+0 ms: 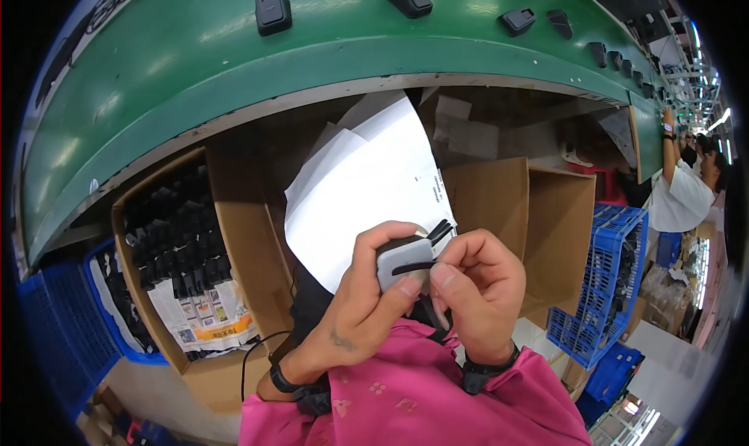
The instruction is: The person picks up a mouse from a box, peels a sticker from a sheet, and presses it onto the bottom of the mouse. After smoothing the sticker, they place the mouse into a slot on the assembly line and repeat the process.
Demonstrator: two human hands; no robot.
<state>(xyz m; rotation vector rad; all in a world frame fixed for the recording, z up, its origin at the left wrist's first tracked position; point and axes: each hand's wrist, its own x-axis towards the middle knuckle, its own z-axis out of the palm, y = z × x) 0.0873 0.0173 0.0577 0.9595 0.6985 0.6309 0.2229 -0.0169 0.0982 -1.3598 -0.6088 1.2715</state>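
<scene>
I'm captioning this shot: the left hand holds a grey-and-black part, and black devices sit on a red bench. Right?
No: the head view shows black devices on a green bench, not red. The left hand does hold a grey-and-black part.

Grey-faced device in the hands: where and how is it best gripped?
Probably at the left end of the grey-faced device, from the left, thumb at the near edge, fingers round the far side. That blunt end sits in the left hand; the dark band runs toward the right hand, whose fingertips crowd the other end.
</scene>
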